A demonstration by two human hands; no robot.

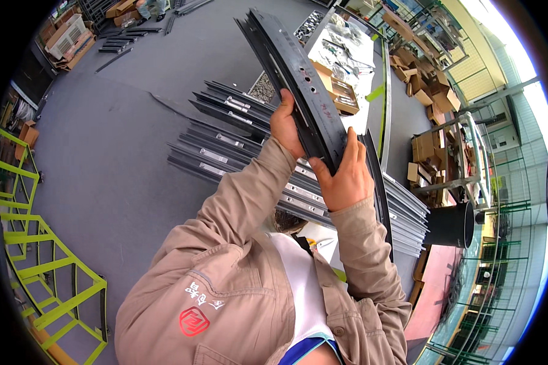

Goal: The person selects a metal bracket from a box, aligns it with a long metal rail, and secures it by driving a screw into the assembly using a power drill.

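Note:
I hold a long black metal rail [292,73] with several small holes, tilted from the upper left down to the middle of the view. My left hand [284,125] grips its left edge about halfway along. My right hand [345,176] is wrapped around its lower end. Both of my sleeves are tan. Beneath the hands, a stack of grey metal rails [225,146] with silver fittings lies on the grey floor. A second dark rail [377,182] stands just behind my right hand.
A black round bin [450,225] stands to the right of the stack. A white-topped bench [353,55] with small parts and cardboard boxes [423,146] is at the upper right. A yellow-green metal frame [36,243] runs along the left. More rails lie at the top [119,45].

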